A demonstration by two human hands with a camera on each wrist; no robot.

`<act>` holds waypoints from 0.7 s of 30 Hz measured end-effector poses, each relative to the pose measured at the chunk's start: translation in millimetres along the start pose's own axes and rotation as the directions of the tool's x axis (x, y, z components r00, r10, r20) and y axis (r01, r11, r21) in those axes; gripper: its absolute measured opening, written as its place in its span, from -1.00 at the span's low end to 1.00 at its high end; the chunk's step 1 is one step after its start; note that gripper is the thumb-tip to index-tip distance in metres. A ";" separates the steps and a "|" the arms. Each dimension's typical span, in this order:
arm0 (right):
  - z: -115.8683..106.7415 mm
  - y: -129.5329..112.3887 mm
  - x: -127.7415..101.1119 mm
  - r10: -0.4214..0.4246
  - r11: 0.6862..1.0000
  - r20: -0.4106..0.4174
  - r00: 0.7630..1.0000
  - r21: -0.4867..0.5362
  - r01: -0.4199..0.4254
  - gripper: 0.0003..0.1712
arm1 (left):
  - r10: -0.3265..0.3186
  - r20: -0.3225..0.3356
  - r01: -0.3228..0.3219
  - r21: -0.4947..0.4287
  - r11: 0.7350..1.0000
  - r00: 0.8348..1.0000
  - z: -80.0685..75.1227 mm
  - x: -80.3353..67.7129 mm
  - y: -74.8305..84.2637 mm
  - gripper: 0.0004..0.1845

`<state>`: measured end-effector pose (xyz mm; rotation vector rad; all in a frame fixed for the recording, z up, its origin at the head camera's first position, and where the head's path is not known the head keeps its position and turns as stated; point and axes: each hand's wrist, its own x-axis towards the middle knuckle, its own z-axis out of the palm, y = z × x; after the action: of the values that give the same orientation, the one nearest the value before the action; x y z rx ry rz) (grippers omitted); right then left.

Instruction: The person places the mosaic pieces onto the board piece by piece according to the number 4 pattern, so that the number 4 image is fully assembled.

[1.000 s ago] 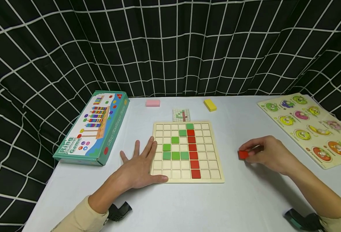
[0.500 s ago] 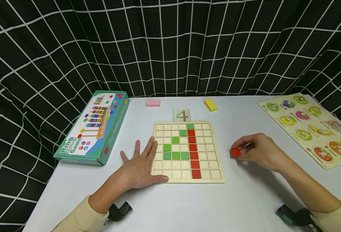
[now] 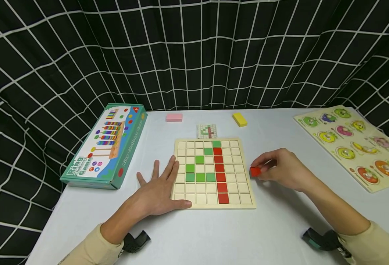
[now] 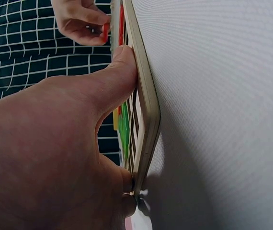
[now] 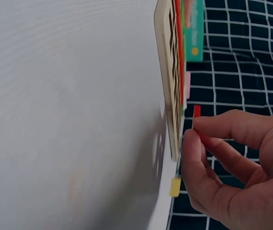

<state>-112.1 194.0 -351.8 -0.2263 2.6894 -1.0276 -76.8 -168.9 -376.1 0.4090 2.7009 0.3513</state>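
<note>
Right hand (image 3: 285,167) pinches a red tile (image 3: 255,171) between thumb and fingertips, just off the right edge of the grid board (image 3: 247,201), above the counter (image 3: 214,235). Left hand (image 3: 159,187) lies flat, fingers spread, holding nothing, thumb against the board's near-left corner. Board carries a red column and green tiles.

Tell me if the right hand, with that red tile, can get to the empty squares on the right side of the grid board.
Probably yes. The right hand pinches the red tile just off the board's right edge, and nothing lies between. The left hand rests flat at the far left edge.
</note>
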 end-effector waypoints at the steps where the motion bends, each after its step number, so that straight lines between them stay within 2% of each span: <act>1: 1.2 -1.7 1.3 -0.003 1.000 0.007 1.000 0.005 0.003 -0.67 | -0.001 0.001 0.001 -0.001 1.000 1.000 0.1 0.0 -0.2 0.33; 21: 18.6 -24.8 19.4 -0.022 0.999 0.079 0.997 0.035 0.019 -0.75 | 0.008 -0.010 -0.008 -0.008 1.000 1.000 -0.3 -1.2 -0.2 0.34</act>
<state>-123.9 159.3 -352.0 -0.2821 2.6017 -1.0471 -75.9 -169.5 -375.4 0.4166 2.7077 0.3675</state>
